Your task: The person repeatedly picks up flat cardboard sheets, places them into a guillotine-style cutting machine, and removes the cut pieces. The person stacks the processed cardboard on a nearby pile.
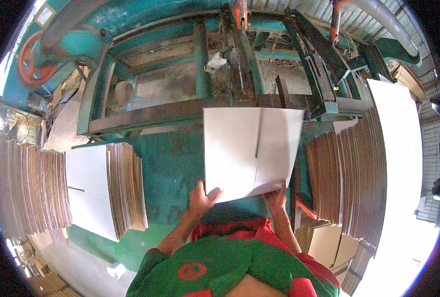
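At the centre of the frame, the left hand point(203, 199) and right hand point(276, 197) hold the white sheet point(232, 153) (probably light, rather stiff) by its lower corners, sensible gripping places.

A green surface point(173, 158) is supporting a white-topped stack of cardboard sheets point(92, 210) between eight and nine o'clock

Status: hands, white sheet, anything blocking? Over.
Left hand gripping near-left corner; right hand, near-right. White sheet slotted. Machine frame beyond; cardboard stacks either side.
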`<control>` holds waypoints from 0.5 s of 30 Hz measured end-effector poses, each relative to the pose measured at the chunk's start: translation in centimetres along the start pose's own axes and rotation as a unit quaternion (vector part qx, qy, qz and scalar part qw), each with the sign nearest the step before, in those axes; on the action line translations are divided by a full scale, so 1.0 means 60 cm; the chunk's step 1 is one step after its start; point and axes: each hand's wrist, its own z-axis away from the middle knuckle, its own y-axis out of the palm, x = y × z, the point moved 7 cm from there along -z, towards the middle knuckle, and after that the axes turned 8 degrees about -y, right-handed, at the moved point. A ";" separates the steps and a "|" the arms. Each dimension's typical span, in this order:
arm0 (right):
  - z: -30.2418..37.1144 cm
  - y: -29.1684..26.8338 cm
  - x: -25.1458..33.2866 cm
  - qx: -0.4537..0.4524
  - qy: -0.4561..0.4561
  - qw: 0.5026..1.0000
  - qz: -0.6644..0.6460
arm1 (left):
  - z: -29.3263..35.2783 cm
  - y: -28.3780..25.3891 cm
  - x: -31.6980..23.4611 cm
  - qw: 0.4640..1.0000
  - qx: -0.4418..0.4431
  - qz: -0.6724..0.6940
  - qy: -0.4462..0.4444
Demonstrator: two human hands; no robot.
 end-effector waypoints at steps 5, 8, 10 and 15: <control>0.003 0.071 0.026 0.199 0.032 0.954 -0.222 | 0.097 -0.017 -0.080 0.972 0.033 -0.013 0.231; 0.011 0.070 0.017 0.199 0.048 0.952 -0.226 | 0.134 -0.015 -0.085 0.941 0.035 -0.032 0.335; 0.028 0.069 0.012 0.200 0.053 0.952 -0.226 | 0.157 -0.013 -0.078 0.943 0.027 -0.048 0.329; 0.065 0.088 0.000 0.201 0.061 0.958 -0.197 | 0.193 -0.051 -0.081 0.946 -0.097 -0.001 0.309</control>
